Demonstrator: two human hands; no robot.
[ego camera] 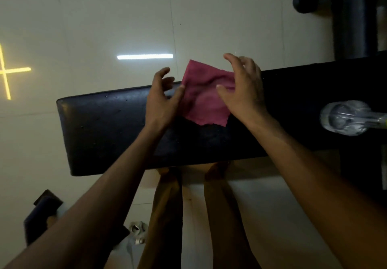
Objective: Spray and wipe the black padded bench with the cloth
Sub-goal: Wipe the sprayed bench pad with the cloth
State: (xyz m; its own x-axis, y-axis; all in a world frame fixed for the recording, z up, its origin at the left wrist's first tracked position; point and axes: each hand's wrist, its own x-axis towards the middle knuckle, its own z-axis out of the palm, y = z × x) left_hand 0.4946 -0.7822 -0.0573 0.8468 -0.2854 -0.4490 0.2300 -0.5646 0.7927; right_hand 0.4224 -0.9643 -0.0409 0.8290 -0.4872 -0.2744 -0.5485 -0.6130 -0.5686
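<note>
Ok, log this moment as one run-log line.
stage: cloth handling, wiping not begun | left hand: pinches cloth edge | right hand: holds cloth | bench: droplets visible | spray bottle: lying on bench

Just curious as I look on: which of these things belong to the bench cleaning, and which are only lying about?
For the job:
black padded bench
red cloth
clear bottle
left hand
right hand

Lying about:
dark object on the floor
small white thing
black frame
</note>
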